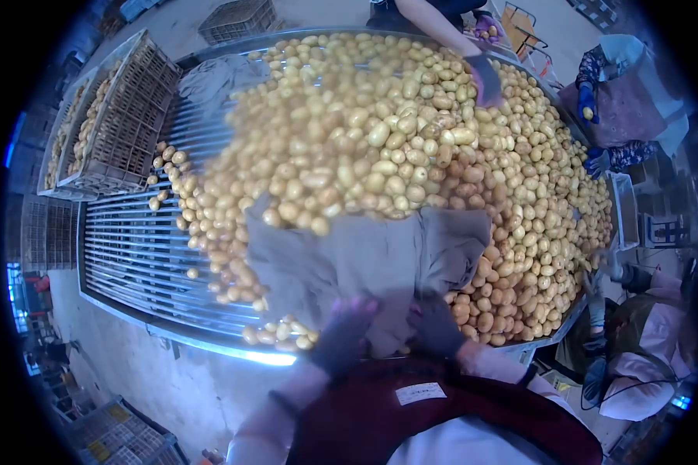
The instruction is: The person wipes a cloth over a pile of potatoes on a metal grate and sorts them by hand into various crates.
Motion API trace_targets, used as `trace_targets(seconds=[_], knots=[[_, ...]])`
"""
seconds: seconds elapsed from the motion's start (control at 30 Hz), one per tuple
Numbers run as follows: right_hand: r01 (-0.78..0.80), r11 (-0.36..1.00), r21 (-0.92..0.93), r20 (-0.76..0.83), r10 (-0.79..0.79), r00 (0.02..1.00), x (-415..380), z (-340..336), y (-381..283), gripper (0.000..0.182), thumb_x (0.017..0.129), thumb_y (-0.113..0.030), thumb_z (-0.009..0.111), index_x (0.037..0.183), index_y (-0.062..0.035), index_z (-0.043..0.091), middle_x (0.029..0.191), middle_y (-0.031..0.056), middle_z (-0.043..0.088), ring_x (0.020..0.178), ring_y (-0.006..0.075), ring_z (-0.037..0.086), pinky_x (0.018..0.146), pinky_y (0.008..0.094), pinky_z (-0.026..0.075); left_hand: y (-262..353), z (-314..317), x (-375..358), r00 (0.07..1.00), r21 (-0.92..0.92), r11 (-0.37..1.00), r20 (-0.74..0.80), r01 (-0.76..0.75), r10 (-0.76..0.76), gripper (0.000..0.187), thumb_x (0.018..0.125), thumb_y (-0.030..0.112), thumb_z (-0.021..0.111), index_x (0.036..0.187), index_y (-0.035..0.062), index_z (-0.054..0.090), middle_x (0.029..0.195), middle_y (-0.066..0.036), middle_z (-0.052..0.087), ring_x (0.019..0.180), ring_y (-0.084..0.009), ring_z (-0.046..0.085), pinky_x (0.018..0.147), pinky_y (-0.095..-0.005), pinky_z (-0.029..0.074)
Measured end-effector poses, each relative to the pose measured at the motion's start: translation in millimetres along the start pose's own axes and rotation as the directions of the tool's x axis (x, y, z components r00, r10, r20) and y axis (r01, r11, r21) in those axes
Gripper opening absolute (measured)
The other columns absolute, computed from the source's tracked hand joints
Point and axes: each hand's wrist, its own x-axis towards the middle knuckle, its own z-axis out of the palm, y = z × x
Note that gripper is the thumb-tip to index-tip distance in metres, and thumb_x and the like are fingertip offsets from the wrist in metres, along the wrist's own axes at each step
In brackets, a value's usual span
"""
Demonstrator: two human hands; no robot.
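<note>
My left hand [344,332], in a dark glove, grips the near edge of a grey cloth [364,256] low in the middle of the view. Close beside it, my right hand [436,325], also gloved, is closed on the same cloth's near edge. The cloth lies spread over a large heap of yellow-brown potatoes [395,159] on a slatted metal table [155,260]. Potatoes surround its far side and both flanks. Parts of the heap and my hands are slightly blurred.
Stacked crates [124,116] of potatoes stand at the table's left end, near another grey cloth [213,81]. A co-worker's gloved hand [485,81] reaches onto the heap from the far side. Other people [620,105] are at the right, beside a pale bin [624,209].
</note>
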Motion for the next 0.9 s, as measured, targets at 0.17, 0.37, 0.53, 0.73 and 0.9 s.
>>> trace_targets(seconds=[0.17,0.37,0.53,0.73,0.9], knots=[[-0.252,0.968,0.007,-0.363,0.237,0.901,111.9,16.0,44.5,0.053,0.074,-0.018,0.067,0.123,-0.0011,0.059,0.122,0.0208,0.056,0.109,0.0408,0.054,0.092,0.0531,0.042,-22.2,-7.6,119.6,0.976,0.127,0.970,-0.097,0.207,-0.196,0.068,0.085,0.027,0.063,0.146,0.0076,0.043,0.139,-0.015,0.050,0.134,-0.0344,0.043,0.113,-0.0539,0.028],[-0.218,0.975,-0.034,-0.250,0.203,0.947,78.5,16.0,38.2,0.049,0.079,-0.018,0.067,0.124,-0.0014,0.059,0.111,0.0187,0.063,0.104,0.0398,0.060,0.092,0.0501,0.046,-22.0,-0.3,87.0,0.963,0.084,0.992,-0.261,0.098,-0.072,0.065,0.083,0.027,0.068,0.142,0.0076,0.049,0.137,-0.015,0.053,0.126,-0.0351,0.050,0.109,-0.0518,0.035],[-0.171,0.984,0.039,0.059,0.169,0.984,-37.8,-47.7,-1.5,0.043,0.083,-0.031,0.073,0.119,-0.0092,0.065,0.111,0.0171,0.064,0.097,0.0355,0.062,0.090,0.0463,0.050,-25.2,-1.4,-14.1,1.000,-0.257,0.966,0.030,0.017,-0.010,0.054,0.083,0.023,0.075,0.133,0.0102,0.058,0.132,-0.012,0.059,0.117,-0.0345,0.057,0.102,-0.0479,0.044],[-0.394,0.837,0.379,0.099,0.387,0.917,-6.2,-102.5,20.7,0.049,0.085,-0.035,0.074,0.128,-0.0136,0.064,0.107,0.0133,0.068,0.094,0.0299,0.067,0.079,0.0408,0.054,-52.1,-59.8,2.6,0.931,-0.166,0.986,-0.361,-0.008,-0.054,0.057,0.083,0.027,0.073,0.135,0.0112,0.056,0.133,-0.013,0.058,0.116,-0.0368,0.056,0.098,-0.0488,0.044],[-0.350,0.937,0.013,-0.244,0.342,0.907,61.0,-90.3,36.0,0.030,0.087,-0.030,0.066,0.114,-0.0155,0.069,0.097,0.0123,0.070,0.089,0.0321,0.069,0.076,0.0435,0.055,-88.4,-77.9,24.8,0.853,0.290,0.937,-0.521,0.194,-0.016,0.056,0.082,0.014,0.069,0.136,0.0090,0.057,0.120,-0.013,0.064,0.110,-0.0351,0.061,0.095,-0.0498,0.047]])
